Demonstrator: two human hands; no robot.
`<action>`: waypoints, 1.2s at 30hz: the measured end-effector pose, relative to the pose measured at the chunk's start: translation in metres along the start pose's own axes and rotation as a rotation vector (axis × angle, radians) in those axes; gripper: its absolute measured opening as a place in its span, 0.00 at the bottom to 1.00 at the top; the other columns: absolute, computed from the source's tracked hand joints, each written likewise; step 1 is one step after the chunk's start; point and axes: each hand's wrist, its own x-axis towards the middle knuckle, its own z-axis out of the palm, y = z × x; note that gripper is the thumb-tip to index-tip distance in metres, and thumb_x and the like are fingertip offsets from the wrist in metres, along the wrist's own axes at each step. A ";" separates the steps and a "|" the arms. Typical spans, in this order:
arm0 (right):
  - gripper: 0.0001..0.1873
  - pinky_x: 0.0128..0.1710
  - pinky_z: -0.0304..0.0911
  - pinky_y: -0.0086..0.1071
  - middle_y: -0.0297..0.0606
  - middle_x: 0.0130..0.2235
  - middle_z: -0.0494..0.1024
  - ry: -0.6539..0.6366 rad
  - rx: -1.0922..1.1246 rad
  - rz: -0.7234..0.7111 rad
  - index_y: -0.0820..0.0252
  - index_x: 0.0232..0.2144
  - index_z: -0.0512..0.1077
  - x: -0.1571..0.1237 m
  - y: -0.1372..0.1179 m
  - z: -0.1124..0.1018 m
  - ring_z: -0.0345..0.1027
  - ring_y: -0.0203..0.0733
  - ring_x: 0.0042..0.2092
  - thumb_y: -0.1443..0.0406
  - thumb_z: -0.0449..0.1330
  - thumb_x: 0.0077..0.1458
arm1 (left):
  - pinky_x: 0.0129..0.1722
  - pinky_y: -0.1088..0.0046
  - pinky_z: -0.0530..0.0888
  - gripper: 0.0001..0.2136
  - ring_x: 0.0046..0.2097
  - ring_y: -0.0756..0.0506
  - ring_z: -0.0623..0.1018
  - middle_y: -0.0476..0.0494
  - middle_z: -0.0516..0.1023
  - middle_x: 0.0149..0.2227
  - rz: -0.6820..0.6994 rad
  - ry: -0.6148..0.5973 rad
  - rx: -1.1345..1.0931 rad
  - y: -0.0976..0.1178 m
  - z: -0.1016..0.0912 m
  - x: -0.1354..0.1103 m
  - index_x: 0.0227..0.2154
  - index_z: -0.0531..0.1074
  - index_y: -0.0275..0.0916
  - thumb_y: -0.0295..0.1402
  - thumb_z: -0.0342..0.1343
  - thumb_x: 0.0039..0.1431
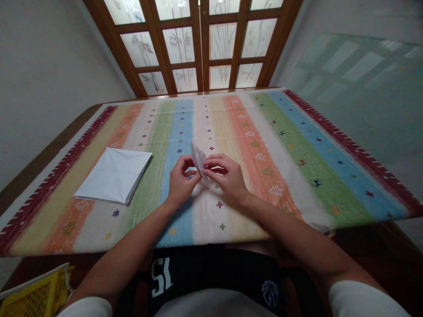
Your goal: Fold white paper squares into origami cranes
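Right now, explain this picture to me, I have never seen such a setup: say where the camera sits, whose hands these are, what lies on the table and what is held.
There is no machine here. One camera sits on a person's head and looks down at their own bare hands. The left hand and right hand together pinch a small folded white paper over a striped tablecloth. A stack of white sheets lies on the cloth to the left. A yellow crate shows at lower left, and a wooden-framed window stands behind.
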 end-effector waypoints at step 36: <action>0.14 0.46 0.77 0.35 0.35 0.42 0.81 -0.036 0.100 0.090 0.51 0.42 0.76 0.012 0.020 -0.010 0.77 0.40 0.42 0.56 0.72 0.57 | 0.33 0.75 0.80 0.10 0.37 0.48 0.81 0.46 0.79 0.42 0.070 -0.051 0.010 0.004 -0.005 0.001 0.46 0.75 0.43 0.39 0.65 0.66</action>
